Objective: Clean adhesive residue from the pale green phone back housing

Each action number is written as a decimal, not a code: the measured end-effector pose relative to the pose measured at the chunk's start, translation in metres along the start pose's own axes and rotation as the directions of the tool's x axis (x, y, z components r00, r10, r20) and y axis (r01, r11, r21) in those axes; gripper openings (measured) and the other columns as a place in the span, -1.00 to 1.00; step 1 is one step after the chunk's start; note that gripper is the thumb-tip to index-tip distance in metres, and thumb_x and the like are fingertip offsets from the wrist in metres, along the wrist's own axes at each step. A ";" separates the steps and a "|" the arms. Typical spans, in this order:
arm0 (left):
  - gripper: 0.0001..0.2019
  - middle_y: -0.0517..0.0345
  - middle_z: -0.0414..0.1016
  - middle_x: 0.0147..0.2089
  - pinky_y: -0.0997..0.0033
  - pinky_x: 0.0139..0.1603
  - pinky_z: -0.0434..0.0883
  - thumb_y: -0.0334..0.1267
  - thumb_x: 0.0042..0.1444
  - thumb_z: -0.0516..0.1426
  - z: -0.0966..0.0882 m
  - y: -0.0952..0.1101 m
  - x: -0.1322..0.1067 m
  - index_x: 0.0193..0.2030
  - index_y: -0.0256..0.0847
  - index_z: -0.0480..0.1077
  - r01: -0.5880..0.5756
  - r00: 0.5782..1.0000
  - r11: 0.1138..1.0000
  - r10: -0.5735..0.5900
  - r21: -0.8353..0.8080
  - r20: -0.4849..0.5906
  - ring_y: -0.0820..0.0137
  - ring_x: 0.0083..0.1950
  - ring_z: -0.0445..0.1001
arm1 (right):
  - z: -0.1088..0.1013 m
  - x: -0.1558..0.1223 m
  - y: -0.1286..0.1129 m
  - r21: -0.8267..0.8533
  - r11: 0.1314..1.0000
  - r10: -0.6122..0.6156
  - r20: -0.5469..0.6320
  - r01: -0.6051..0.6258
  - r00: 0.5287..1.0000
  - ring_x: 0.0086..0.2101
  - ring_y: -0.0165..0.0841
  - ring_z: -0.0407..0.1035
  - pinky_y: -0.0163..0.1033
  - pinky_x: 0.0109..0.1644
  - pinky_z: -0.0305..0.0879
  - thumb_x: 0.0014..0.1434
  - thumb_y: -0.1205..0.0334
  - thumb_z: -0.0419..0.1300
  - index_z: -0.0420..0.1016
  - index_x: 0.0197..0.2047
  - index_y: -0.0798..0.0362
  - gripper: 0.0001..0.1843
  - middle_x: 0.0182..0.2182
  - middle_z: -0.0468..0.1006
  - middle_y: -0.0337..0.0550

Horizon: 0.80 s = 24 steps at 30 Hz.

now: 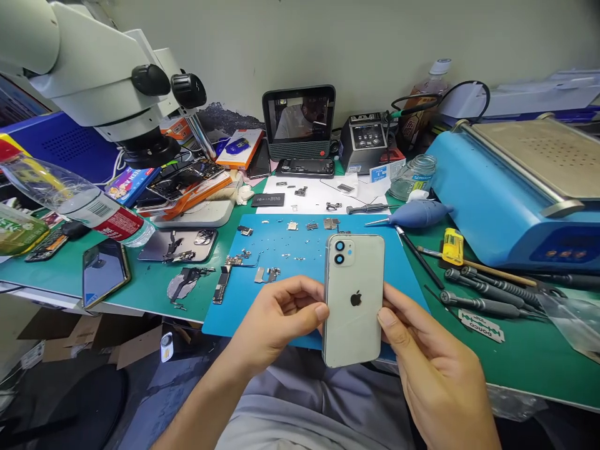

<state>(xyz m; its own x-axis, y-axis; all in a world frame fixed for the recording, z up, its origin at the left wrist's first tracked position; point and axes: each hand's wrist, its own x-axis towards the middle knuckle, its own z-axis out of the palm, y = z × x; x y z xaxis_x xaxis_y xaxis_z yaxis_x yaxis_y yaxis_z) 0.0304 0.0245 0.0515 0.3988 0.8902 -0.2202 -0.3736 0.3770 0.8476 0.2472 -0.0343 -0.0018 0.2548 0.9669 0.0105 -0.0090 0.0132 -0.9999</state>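
A white phone housing (354,299) with a dual camera and a dark logo stands upright, its back toward me, held above the near edge of a blue mat (281,275). My left hand (276,322) grips its left edge with thumb and fingers. My right hand (422,356) grips its right edge, thumb on the back. Small screws, brackets and a logic board (221,284) lie scattered on the mat behind the phone.
A microscope (107,81) hangs at the upper left over stacked phone parts (187,184). A blue machine (510,187) fills the right. Screwdrivers (487,287), a yellow tool (452,245), a blower (419,214), a plastic bottle (79,200) and a small screen (299,122) surround the green mat.
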 end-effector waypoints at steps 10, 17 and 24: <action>-0.76 0.16 0.75 -0.30 0.54 -0.18 0.59 -0.21 0.09 0.64 -0.003 -0.001 -0.001 -0.23 -0.17 0.74 0.025 1.000 0.999 -0.025 0.029 -0.012 0.43 -0.29 0.68 | 0.001 -0.001 -0.003 -0.025 0.999 0.021 -0.004 -0.021 1.000 0.33 0.07 0.61 0.00 0.31 0.69 0.49 -0.23 0.43 0.62 0.50 -0.24 -0.37 0.39 0.63 -0.05; -0.70 0.15 0.73 -0.31 0.49 -0.21 0.60 -0.18 -0.04 0.69 0.001 0.002 0.000 -0.27 -0.16 0.74 0.030 0.999 0.999 -0.029 0.032 -0.028 0.42 -0.31 0.64 | -0.001 0.000 -0.002 -0.031 0.999 -0.005 0.003 0.005 1.000 0.31 0.06 0.63 0.00 0.30 0.72 0.49 -0.22 0.42 0.66 0.47 -0.16 -0.38 0.36 0.66 -0.01; -0.75 0.12 0.74 -0.26 0.50 -0.19 0.58 -0.15 0.04 0.66 0.003 -0.001 -0.001 -0.25 -0.14 0.77 0.023 0.998 0.998 -0.020 0.051 -0.061 0.43 -0.27 0.62 | -0.001 0.002 -0.002 -0.060 0.998 -0.002 0.003 0.003 1.000 0.34 0.11 0.60 0.16 0.38 0.69 0.51 -0.24 0.39 0.64 0.49 -0.15 -0.37 0.40 0.62 -0.02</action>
<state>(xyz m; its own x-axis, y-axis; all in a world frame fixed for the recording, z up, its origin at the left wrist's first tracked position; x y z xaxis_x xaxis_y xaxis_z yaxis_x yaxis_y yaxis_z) 0.0329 0.0225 0.0521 0.3545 0.8964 -0.2662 -0.3214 0.3841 0.8656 0.2486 -0.0328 0.0000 0.2523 0.9676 0.0129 0.0495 0.0004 -0.9988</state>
